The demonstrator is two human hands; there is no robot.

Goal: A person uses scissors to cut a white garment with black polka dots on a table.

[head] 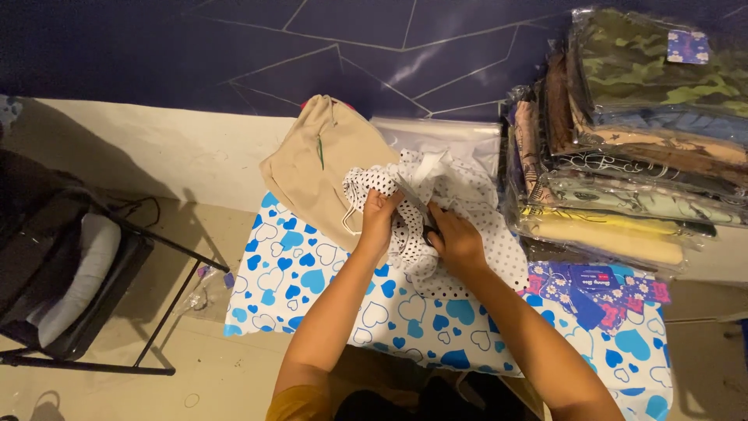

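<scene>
1. nearest to me, the person's two bare forearms reach up from the bottom edge over a table covered in a white cloth with blue hearts (327,312). both arms aim at the same bundle at about 12 o'clock from the body.

2. the left hand (377,218) is closed around the left edge of a white garment with small black dots (467,234), fingers curled over and pinching a fold. the right hand (456,242) lies pressed on the middle of the same garment, fingers bent into the fabric; how tightly it grips i cannot tell, since the fingertips are buried in cloth.

3. the dotted garment looks thin, light and limp. it crumples and bunches, so it will sag wherever it is not held. i judge it is best taken at an edge or seam with both hands spread apart, not by the bunched centre.

4. relative to the hands, most of the cloth spills toward 3 o'clock of the right hand and rises toward 12 o'clock, where a crumpled white part sticks up.

5. at 10 o'clock from the hands lies a folded beige garment (319,168), touching the dotted one. behind, at 12 o'clock, a clear plastic bag (452,136) lies flat.

6. at 2 o'clock stands a stack of bagged folded clothes (631,156); purple tags (592,292) lie at its foot. far left, a black folding chair (70,273) sits on the floor.
</scene>
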